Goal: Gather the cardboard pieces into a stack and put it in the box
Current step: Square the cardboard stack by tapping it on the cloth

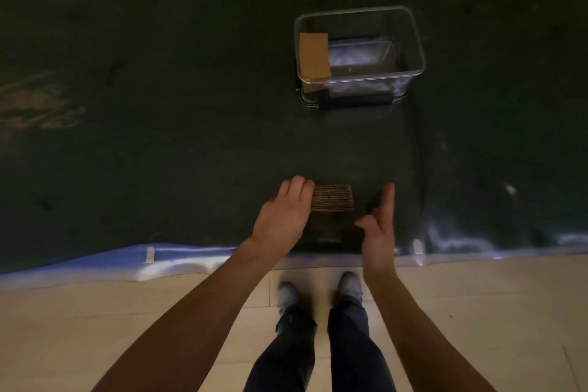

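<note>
A stack of brown cardboard pieces (332,198) stands on edge above the dark table, its corrugated edges facing up. My left hand (284,216) grips the stack's left side with curled fingers. A short gap to the right of the stack, my right hand (378,219) is held flat and upright with its fingers apart, touching nothing. Farther back and to the right stands a clear plastic box (416,51). One flat cardboard piece (313,56) leans inside the box against its left wall.
The dark green table cover (159,137) reaches a near edge lined with shiny plastic film (178,259). Below that edge lie a pale tiled floor and my legs and shoes (318,296). A black handle (356,101) runs along the box's near side.
</note>
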`<state>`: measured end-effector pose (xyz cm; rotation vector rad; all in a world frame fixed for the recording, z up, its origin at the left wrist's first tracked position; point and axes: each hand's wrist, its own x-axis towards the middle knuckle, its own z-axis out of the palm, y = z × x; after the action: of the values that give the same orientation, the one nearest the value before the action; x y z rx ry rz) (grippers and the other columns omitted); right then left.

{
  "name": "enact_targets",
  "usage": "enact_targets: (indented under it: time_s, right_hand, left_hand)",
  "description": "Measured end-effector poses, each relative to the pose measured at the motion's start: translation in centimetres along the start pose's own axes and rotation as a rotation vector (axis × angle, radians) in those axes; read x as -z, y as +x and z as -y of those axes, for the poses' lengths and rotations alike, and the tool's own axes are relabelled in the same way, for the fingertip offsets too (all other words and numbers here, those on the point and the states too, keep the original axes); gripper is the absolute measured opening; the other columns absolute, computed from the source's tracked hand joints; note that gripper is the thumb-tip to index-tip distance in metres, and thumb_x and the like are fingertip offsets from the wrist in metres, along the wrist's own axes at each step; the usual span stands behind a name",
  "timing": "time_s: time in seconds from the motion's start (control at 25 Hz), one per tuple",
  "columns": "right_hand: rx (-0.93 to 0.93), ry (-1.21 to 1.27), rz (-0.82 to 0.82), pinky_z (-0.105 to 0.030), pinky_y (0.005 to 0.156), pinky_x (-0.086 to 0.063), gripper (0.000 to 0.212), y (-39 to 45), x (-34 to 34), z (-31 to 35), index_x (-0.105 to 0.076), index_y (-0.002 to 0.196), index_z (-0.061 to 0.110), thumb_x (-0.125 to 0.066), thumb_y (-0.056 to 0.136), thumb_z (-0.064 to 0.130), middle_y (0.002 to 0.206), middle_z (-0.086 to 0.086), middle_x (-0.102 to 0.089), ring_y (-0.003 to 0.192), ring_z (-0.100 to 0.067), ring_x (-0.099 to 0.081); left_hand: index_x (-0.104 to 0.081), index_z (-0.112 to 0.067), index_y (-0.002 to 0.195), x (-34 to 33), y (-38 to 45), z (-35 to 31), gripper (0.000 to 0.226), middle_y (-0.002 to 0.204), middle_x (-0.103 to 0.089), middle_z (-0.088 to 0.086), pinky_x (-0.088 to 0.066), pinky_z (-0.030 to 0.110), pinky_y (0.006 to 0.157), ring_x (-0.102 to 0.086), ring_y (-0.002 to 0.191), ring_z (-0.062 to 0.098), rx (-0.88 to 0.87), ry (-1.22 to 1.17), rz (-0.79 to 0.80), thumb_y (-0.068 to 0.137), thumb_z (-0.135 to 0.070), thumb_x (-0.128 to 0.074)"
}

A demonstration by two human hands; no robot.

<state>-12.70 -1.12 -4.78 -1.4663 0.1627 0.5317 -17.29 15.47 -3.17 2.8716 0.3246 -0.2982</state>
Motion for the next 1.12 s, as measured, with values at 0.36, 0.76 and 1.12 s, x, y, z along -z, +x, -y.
enact_targets:
  time_s: [0.36, 0.76, 1.12]
  right_hand:
    - [-0.001, -0.125, 0.038, -0.029, 0.105, -0.043, 0.079, 0.4, -1.5, -0.3, -0.027, 0.155, 0.026, -0.045, 0.085, -0.006, 0.148, 0.005, -0.045, 0.125, -0.001, -0.051]
    - [-0.085, -0.189, 0.137, -0.044, 0.106, -0.045, 0.086, 0.5, -2.5, -0.8, -0.019, 0.157, 0.030, -0.043, 0.087, -0.013, 0.139, -0.005, -0.050, 0.118, -0.018, -0.054]
    - [0.776, -1.327, 0.119, -0.045, 0.124, -0.007, 0.088, 0.5, -2.8, 0.5, -0.005, 0.158, 0.008, -0.051, 0.086, 0.030, 0.166, -0.009, 0.000, 0.154, -0.027, 0.001]
  left_hand:
    - [-0.035, -0.010, 0.140, 0.2, 0.2, 0.0, 0.053, 0.137, -0.037, 0.009, -0.057, 0.035, 0.070, -0.042, 0.119, 0.025, 0.007, -0.012, 0.030, 0.093, -0.011, -0.059]
    - [-0.036, -0.010, 0.141, 0.7, 0.3, 0.4, 0.054, 0.137, -0.037, 0.009, -0.055, 0.037, 0.069, -0.041, 0.121, 0.025, -0.021, -0.041, 0.045, 0.092, -0.010, -0.057]
    - [-0.036, -0.011, 0.141, 0.8, 0.3, 0.6, 0.053, 0.135, -0.038, 0.009, -0.057, 0.037, 0.069, -0.043, 0.117, 0.025, -0.034, -0.070, 0.044, 0.092, -0.013, -0.057]
